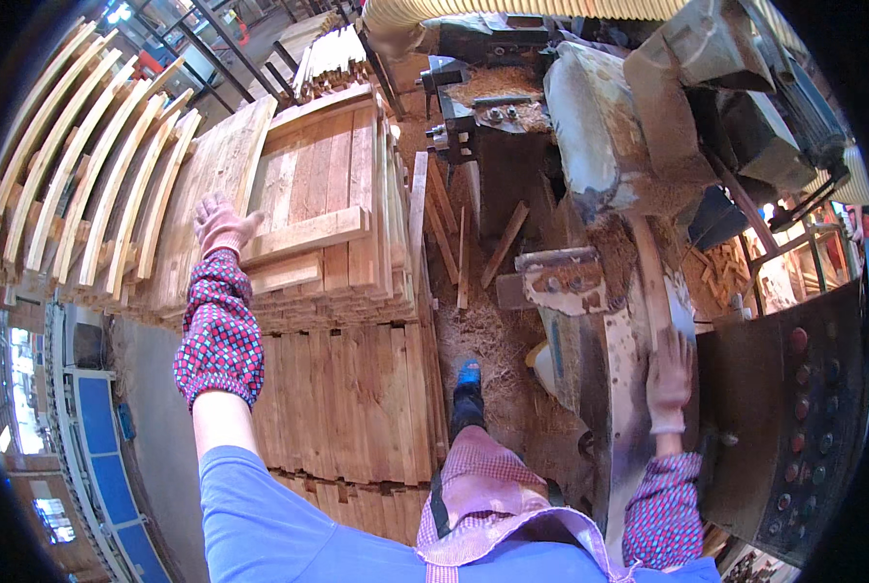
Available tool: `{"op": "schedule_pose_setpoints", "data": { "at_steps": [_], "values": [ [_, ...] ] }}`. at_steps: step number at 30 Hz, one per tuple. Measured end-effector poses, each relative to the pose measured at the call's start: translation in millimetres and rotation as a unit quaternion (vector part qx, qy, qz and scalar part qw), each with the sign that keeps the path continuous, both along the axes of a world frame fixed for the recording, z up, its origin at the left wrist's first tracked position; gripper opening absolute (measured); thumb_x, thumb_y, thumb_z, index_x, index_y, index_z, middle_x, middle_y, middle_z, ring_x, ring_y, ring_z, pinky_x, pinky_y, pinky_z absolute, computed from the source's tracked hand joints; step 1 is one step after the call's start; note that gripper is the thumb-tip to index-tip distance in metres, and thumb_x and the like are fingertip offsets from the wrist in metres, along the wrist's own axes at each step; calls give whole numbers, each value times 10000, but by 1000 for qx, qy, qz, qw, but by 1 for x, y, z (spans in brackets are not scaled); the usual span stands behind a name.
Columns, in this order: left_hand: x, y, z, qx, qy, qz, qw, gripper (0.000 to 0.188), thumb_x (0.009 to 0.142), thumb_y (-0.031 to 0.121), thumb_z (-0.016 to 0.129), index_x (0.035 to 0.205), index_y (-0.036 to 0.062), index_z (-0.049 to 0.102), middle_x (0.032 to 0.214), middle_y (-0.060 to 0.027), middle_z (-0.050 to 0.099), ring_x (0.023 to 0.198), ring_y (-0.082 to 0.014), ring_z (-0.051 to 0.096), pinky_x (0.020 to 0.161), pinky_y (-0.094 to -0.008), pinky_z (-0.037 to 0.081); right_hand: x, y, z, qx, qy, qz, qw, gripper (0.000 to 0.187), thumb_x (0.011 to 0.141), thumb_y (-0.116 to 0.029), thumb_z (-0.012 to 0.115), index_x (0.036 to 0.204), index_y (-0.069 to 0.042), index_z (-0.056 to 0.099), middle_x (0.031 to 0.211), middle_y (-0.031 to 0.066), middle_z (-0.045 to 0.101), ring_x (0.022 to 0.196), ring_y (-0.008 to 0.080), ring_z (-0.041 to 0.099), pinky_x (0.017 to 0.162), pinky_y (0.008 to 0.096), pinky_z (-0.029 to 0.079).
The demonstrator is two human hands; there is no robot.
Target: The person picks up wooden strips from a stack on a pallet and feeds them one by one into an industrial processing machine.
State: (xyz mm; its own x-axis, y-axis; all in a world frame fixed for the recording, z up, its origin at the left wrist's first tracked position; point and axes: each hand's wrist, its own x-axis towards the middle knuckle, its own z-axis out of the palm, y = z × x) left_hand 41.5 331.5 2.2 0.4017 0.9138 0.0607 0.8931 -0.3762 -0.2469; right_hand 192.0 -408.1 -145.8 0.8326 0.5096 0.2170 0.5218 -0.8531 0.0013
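Observation:
My left hand (pixel 225 225), in a pale pink knitted glove, lies with fingers spread on the wide wooden boards (pixel 196 189) on top of the stack at left. Close to its thumb, a short wooden board (pixel 308 235) rests across the pile. My right hand (pixel 670 381), in a similar dusty glove, is stretched flat at the near end of a narrow wooden strip (pixel 646 262) on the machine's metal bed (pixel 625 389). Its fingers point forward along the strip and do not wrap around it. The strip's far end goes out of sight under the dusty metal hood (pixel 600 126).
A dark control panel (pixel 794 418) with several coloured buttons stands at right. Curved rows of wooden slats (pixel 94 165) rise at far left. Loose wood offcuts (pixel 504 241) and shavings lie on the floor between stack and machine. A yellow ribbed hose (pixel 551 10) crosses the top.

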Motion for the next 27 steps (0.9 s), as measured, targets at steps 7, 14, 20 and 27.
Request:
{"op": "schedule_pose_setpoints", "data": {
  "at_steps": [7,14,20,27],
  "values": [
    [-16,37,-7,-89,20,44,995,667,755,242,734,1334,44,469,1434,-199,481,1331,-320,471,1073,-396,428,59,97,34,81,-39,15,996,404,964,-183,534,1352,-71,557,1390,163,539,1302,342,484,1113,446,365],
    [-71,-222,-6,-529,-631,-65,563,352,765,155,653,1089,28,605,932,-69,648,769,-203,631,713,-343,553,-86,180,89,478,399,136,771,480,925,-148,671,1355,22,540,1318,191,606,1251,258,555,1076,349,417],
    [-73,-488,-68,-593,-714,11,372,503,868,277,768,1258,61,535,1049,-44,638,886,-143,622,776,-311,545,-200,143,125,397,417,147,804,981,776,-185,805,1521,42,209,1514,271,355,1409,314,368,1151,351,307],
    [-85,-567,-104,-670,-639,-25,376,432,916,252,716,1238,26,537,1051,-65,637,880,-148,647,781,-333,589,-293,-96,69,193,232,11,953,656,852,-151,660,1424,57,416,1430,289,456,1328,401,465,1106,388,388]
  ]
}}
